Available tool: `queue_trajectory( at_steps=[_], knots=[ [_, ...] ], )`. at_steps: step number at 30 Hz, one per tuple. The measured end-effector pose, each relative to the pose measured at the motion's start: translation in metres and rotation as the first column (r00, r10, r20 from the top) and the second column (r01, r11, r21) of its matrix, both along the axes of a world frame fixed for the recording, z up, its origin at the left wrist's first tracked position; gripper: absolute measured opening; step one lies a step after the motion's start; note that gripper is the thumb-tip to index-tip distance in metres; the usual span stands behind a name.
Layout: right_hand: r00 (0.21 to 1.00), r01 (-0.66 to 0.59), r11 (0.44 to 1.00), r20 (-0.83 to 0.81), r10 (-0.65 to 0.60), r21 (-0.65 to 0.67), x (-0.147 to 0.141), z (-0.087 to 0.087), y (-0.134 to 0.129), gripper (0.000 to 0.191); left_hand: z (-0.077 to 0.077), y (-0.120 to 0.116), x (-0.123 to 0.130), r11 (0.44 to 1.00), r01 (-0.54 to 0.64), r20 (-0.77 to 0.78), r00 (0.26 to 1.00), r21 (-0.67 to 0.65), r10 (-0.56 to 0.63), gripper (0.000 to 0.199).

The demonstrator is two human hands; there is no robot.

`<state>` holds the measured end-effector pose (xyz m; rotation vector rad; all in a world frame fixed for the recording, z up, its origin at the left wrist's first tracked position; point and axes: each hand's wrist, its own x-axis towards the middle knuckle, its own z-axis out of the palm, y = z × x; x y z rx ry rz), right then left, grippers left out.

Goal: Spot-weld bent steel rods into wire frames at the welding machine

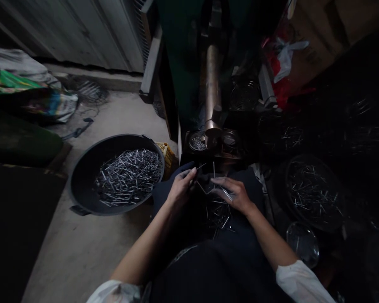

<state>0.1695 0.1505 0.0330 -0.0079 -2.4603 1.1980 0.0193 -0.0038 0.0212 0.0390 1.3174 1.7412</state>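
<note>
My left hand (182,184) is closed in a pinch on a thin metal rod (202,166), above the dark cloth over my lap. To its right, my right hand (233,192) has its fingers bent around several thin metal rods (226,193); one rod (214,170) stands upright by the fingertips. Between and below the hands, a loose pile of metal rods (219,215) lies on my lap. A bent-looking rod (202,187) spans the gap between the hands; which hand holds it is unclear.
A large dark basin (74,185) of metal rods stands on the floor at left, beside a yellow crate (166,155). Ahead is a machine with a thick metal cylinder (212,88). At right are a dim container of rods (314,191) and a clear bowl (303,244).
</note>
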Motion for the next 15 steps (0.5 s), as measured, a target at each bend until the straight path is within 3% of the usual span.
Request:
queue_trajectory(
  at_steps=[5,9,15],
  knots=[
    [0.989,0.128,0.992,-0.066,-0.129,-0.018,-0.004,-0.012,-0.019,0.041,-0.002,0.002,0.024,0.998,0.059,-0.140,0.988,-0.005,-0.059,0.044],
    [0.994,0.096,0.995,-0.062,-0.095,0.009,-0.002,-0.013,-0.015,0.043,0.002,-0.003,0.032,0.995,0.071,-0.187,0.979,-0.064,-0.082,0.053],
    [0.998,-0.008,0.997,-0.058,0.012,0.080,-0.003,-0.012,-0.008,0.045,0.017,-0.005,0.024,0.998,0.025,-0.206,0.978,-0.064,-0.038,0.059]
  ],
)
